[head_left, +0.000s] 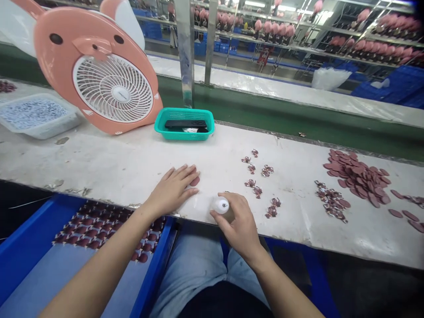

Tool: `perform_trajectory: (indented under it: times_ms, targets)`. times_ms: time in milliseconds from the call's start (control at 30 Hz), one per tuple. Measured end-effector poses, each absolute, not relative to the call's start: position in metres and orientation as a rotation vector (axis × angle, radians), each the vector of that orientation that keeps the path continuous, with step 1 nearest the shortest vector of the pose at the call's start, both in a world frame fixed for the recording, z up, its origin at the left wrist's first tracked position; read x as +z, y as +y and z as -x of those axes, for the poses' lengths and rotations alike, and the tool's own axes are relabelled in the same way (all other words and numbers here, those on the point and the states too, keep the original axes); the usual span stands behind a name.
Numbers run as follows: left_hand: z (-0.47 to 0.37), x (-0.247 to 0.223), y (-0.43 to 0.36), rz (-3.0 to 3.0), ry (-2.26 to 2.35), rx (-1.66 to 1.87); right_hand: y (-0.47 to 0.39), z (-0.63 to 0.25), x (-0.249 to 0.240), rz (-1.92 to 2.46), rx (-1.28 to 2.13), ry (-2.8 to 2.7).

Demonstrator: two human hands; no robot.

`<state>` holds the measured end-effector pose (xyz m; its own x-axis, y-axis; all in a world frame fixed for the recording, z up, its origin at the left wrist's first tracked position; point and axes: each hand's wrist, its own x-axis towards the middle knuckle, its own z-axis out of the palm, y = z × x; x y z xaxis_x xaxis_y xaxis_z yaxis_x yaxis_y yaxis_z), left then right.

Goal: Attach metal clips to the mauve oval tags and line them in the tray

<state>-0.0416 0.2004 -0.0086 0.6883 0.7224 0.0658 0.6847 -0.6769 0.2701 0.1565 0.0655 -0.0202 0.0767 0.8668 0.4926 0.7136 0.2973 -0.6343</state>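
My left hand [174, 189] lies flat on the white worktable [132, 163], fingers together, its fingertips on a dark red oval piece [195, 181]. My right hand [236, 221] grips a small white bottle [221, 205] near the table's front edge. Several small decorated red pieces [255, 176] lie scattered just right of my hands. Farther right sit a cluster of similar pieces [331, 201] and a heap of plain dark red ovals [357, 176].
A pink animal-shaped fan [99, 70] stands at the back left beside a clear tray of small parts [33, 115]. A teal basket [184, 124] holds a black phone. A blue bin [82, 247] below the table edge holds rows of red pieces. A green conveyor [281, 117] runs behind.
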Motion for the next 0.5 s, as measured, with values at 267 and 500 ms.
perform_trajectory:
  times_ms: [267,500]
  targets:
    - [0.064,-0.026,0.139,-2.886,1.060,0.445,0.034,-0.177,-0.019,1.408,0.186,-1.657]
    - [0.069,-0.041,0.083,-2.300,1.182,0.905,0.019,-0.176,-0.022,1.232,0.656,-1.317]
